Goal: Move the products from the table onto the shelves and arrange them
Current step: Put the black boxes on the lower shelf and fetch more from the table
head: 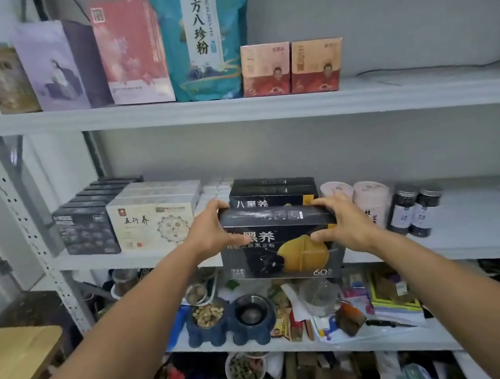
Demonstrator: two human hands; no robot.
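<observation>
A dark box point(280, 244) with a yellow motif stands upright at the middle shelf point(471, 237) edge.

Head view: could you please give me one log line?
left hand: grips black box | right hand: grips black box | position: middle shelf front, before matching box

We hold a black box point(280, 244) at the front of the middle shelf point(484, 235), our left hand point(207, 230) gripping its left end and our right hand point(344, 222) its right end. Matching black boxes point(270, 190) stand just behind it, with cream boxes point(154, 221) to the left and pink canisters point(372, 198) and dark jars point(412, 210) to the right.
</observation>
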